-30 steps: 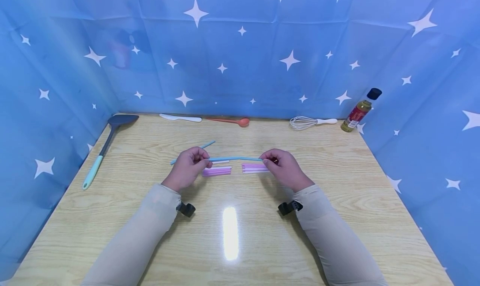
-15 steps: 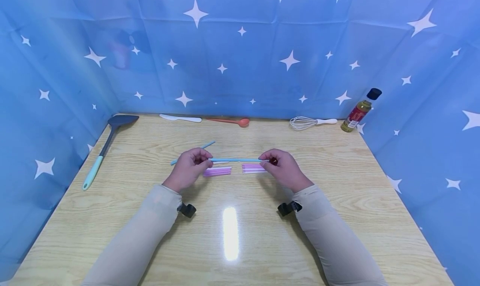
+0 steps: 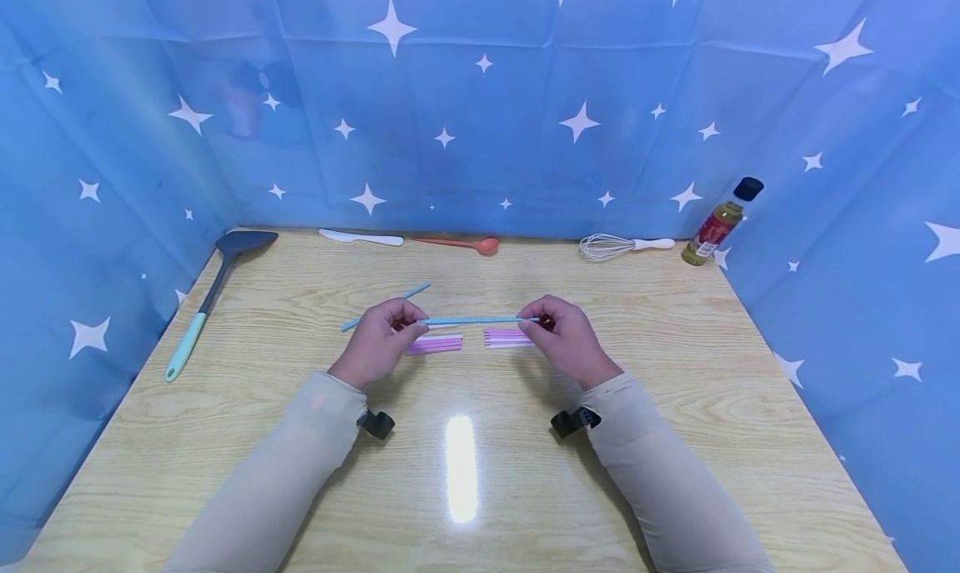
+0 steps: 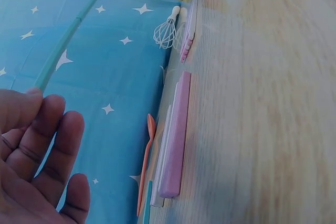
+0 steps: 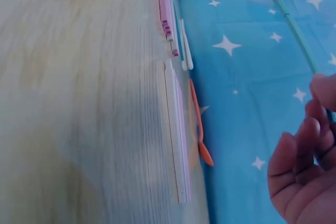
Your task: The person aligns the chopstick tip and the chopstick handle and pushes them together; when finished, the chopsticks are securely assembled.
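A slim light-blue chopstick [image 3: 472,320] with a joint line along its length is held level above the table between both hands. My left hand [image 3: 381,339] pinches its left end between thumb and fingertips; the other fingers are loosely bent in the left wrist view. My right hand [image 3: 568,339] grips the right end between thumb and fingers. Under it lie two rows of pink and white stick pieces, a left row [image 3: 435,344] and a right row [image 3: 506,338], the right one partly covered by my hand. Another blue stick [image 3: 417,289] lies slanted behind my left hand.
Along the back edge lie a white knife [image 3: 362,237], an orange spoon [image 3: 486,245] and a whisk [image 3: 609,246]. An oil bottle [image 3: 712,227] stands at the back right corner. A dark spatula [image 3: 213,285] lies along the left edge. Starred blue cloth surrounds the table.
The blue chopstick, slightly bent in the middle a second ago, is now straight. Both hands have shifted slightly inward, still holding its ends.
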A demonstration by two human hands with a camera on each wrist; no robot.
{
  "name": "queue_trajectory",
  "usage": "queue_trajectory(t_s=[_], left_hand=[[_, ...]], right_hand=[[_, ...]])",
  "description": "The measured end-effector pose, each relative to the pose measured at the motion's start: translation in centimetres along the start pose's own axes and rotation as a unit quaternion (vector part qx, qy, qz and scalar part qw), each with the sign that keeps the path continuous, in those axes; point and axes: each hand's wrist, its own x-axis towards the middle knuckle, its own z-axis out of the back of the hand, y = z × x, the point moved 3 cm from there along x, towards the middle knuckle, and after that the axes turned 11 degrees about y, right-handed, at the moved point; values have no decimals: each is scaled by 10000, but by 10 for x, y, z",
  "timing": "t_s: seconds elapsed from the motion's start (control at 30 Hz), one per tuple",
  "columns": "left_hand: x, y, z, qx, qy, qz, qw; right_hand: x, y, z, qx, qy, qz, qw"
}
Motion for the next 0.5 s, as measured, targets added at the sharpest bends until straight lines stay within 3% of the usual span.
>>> queue_trajectory(t_s=[0.33, 0.5], left_hand=[[-1, 0, 0, -20, 22, -111, 9999], [0, 4, 9, 82, -12, 13, 10000]], right_hand=[[-1, 3, -3, 104, -174, 160, 9997], [2, -1, -3, 145, -116, 38, 9998]])
